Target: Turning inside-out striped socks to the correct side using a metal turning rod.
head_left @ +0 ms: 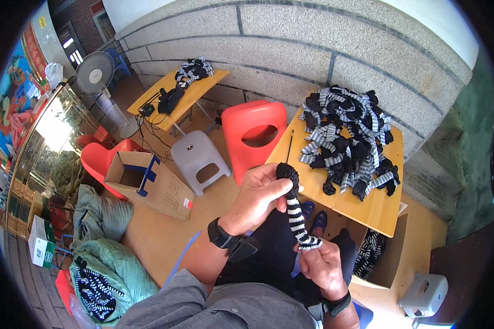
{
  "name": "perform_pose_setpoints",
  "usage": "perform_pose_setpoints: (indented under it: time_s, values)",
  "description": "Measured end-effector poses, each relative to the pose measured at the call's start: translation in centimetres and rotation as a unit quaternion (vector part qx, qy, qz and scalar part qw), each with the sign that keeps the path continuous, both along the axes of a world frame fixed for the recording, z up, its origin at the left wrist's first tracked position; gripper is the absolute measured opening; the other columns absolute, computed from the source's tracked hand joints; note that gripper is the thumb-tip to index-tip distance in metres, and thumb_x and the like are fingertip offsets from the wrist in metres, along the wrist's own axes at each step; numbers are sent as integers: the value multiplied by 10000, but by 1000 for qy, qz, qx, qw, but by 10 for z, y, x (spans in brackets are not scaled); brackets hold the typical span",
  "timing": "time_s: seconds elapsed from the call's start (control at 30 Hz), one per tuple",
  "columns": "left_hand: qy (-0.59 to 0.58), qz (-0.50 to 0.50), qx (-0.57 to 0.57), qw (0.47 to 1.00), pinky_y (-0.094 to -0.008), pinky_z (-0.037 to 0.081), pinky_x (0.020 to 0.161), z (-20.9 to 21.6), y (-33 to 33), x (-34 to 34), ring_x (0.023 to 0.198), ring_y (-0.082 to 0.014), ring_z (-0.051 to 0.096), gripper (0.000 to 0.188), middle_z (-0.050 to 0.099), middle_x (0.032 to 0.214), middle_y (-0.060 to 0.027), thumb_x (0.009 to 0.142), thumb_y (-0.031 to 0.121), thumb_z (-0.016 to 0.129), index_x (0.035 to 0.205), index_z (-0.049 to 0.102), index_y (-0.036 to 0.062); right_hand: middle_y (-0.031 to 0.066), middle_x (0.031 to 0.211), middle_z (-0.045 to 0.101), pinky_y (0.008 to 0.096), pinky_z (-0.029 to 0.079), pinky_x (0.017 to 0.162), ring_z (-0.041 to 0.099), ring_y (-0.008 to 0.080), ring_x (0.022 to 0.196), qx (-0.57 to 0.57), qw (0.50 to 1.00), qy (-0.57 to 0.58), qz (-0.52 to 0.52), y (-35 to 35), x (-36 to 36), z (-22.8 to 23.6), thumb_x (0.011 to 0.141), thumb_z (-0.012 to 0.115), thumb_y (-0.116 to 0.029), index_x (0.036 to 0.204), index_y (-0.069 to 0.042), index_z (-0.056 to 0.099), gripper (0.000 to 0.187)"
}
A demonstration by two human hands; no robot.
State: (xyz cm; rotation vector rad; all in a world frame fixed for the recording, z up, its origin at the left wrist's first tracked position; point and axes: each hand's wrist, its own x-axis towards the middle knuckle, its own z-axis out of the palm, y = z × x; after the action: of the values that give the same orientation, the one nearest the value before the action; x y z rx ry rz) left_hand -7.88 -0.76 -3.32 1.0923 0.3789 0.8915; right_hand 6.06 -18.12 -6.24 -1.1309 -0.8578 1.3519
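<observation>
In front of my lap, a sock-like knitted tube (296,215) with black and white stripes is stretched between both hands. My left hand (263,192) is closed on its solid black upper end, with the thumb pressed on top. Lower and to the right, my right hand (323,264) pinches the striped lower edge. Beyond them, a yellow wooden table (362,214) bears a large heap of similar striped and black knitted pieces (348,137). On its left side lies a thin dark rod (290,145).
Under the table, an open carton (387,268) contains striped knits. Red (252,131) and grey plastic stools (200,156) stand ahead. Leftward are a cardboard box (153,183), green sacks (115,274) and a fan (95,74). Cables hang from a second table (200,90).
</observation>
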Motion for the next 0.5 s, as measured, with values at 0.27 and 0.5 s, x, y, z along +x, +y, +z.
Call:
perform_pose_setpoints:
  time_s: [0.27,0.5]
  values:
    - [-83,-6,-50,995,-248,541,505,1,-18,-5,655,-152,655,246,683,898,-159,914,198,633,1041,587,-8,-26,551,516,232,328,447,454,47,484,122,969,-212,-43,-25,2,20,941,523,-60,794,12,614,187]
    - [-73,-26,3,997,-283,550,638,21,-23,-12,850,-173,657,471,637,983,-105,850,65,666,1280,491,-18,20,605,559,254,410,513,514,59,560,58,984,-169,-29,-39,6,15,915,574,-34,870,26,645,104]
